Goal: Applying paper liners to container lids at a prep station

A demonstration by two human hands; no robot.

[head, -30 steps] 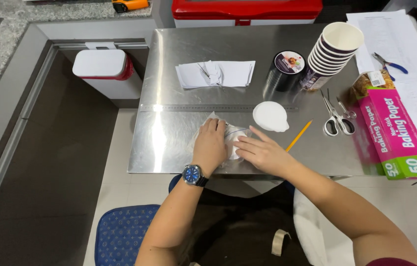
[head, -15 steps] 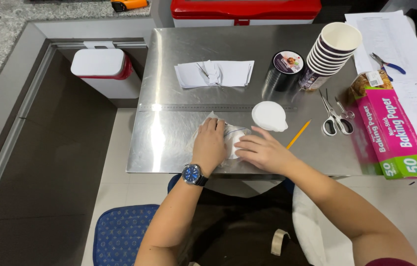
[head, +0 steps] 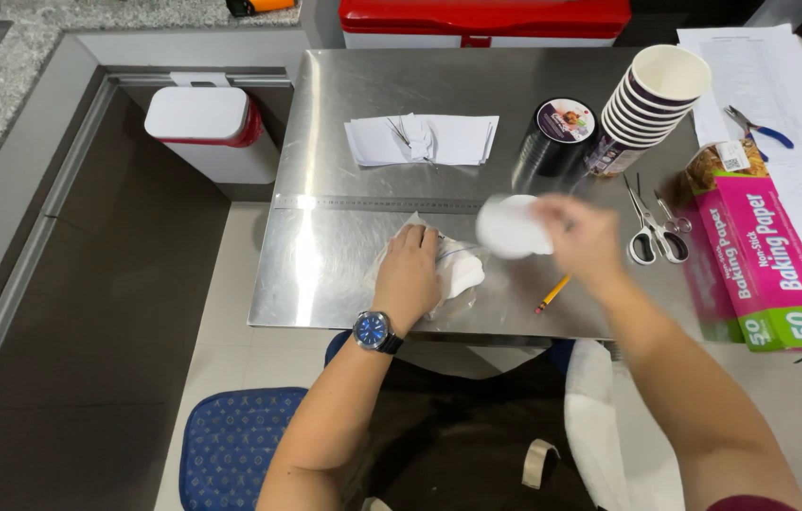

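The right hand (head: 583,238) has left the crumpled white paper (head: 456,270) and now grasps the white round lid (head: 512,227), lifted and blurred. The left hand (head: 408,276) still presses flat, open-palmed, on that paper at the steel table (head: 344,189) front edge.
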